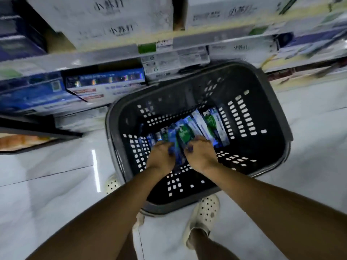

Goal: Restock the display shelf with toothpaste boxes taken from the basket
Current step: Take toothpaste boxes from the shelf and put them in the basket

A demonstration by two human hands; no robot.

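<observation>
Head view, the only view supplied: the basket [178,94], dark plastic with perforated walls, stands on the pale tiled floor [56,166] directly below the display shelf [93,55], its far rim close to the lower tier. The toothpaste boxes [189,128], blue, green and white, lie loose and overlapping on the basket bottom, none yet lifted clear. Both arms reach in. The left hand [160,154] has its fingers curled onto the near end of a blue box; the right hand [200,155] has its fingers curled over the neighbouring green-and-blue boxes. Both appear to be gripping, though blur hides how many boxes each holds. The shelf stock [105,81] on the lower tier is blue and white and sits in rows with no obvious wide gap visible from here. Risks, as judged: several slick boxes taken at one end may fan out and one drop back or onto the floor; a long box raised at an angle may catch the basket wall or the shelf edge overhead; mixed varieties gathered together may be placed in the wrong row.
</observation>
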